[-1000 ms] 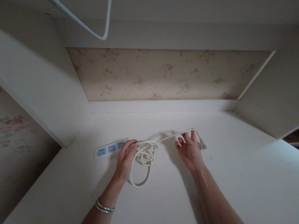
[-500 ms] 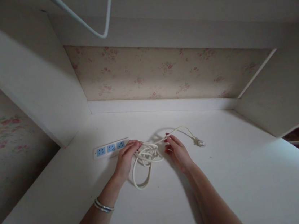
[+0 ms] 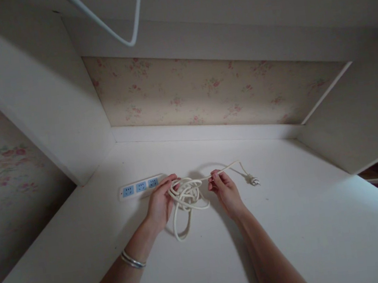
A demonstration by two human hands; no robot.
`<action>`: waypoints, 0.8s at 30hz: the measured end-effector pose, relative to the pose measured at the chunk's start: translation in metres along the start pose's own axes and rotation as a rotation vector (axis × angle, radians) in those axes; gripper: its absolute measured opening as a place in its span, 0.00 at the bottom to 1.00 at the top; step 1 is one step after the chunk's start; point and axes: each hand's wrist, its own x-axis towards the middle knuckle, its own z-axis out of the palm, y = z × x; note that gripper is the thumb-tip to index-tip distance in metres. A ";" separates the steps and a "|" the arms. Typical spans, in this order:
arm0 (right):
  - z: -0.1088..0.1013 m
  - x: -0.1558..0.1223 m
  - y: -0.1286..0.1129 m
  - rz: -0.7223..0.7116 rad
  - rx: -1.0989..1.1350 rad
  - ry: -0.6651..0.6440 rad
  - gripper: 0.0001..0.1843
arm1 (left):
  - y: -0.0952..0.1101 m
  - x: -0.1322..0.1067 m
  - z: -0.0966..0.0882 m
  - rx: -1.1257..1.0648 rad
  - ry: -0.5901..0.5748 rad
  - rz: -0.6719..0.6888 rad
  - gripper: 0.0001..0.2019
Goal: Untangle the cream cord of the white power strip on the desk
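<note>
A tangled bundle of white power cord [image 3: 189,195] hangs at the fingers of my left hand [image 3: 161,202], with a loose loop dangling toward me. That hand is curled around the bundle's left side. My right hand [image 3: 227,194] pinches the stretch of cord that runs out to the right. Past those fingertips the cord bends down to a white plug [image 3: 253,180] with its prongs pointing right. Just behind my left hand lies a white power strip [image 3: 123,193] with blue socket faces. My left hand partly hides its right end.
The white desktop [image 3: 204,268] spreads under both hands. Side panels stand at left [image 3: 70,128] and right [image 3: 354,116], with floral wallpaper [image 3: 196,92] at the back. An overhead shelf [image 3: 230,31] and a bent white rod [image 3: 133,40] hang above.
My right fingers have closed on the cord and drawn it straighter. The bundle has shifted slightly right and opened out a little at my left hand. The power strip stays put.
</note>
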 end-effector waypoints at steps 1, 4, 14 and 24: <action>0.000 0.000 0.000 -0.003 0.001 0.005 0.14 | 0.001 0.000 0.000 -0.017 -0.005 -0.033 0.10; 0.000 0.000 -0.001 -0.021 0.014 0.012 0.14 | 0.005 0.001 0.001 -0.051 -0.011 -0.123 0.09; 0.003 -0.004 0.002 -0.001 -0.068 -0.015 0.17 | 0.008 -0.003 -0.001 -0.016 -0.164 -0.275 0.13; 0.006 -0.010 0.005 0.070 -0.129 -0.123 0.17 | 0.002 -0.004 -0.005 0.110 -0.232 -0.359 0.12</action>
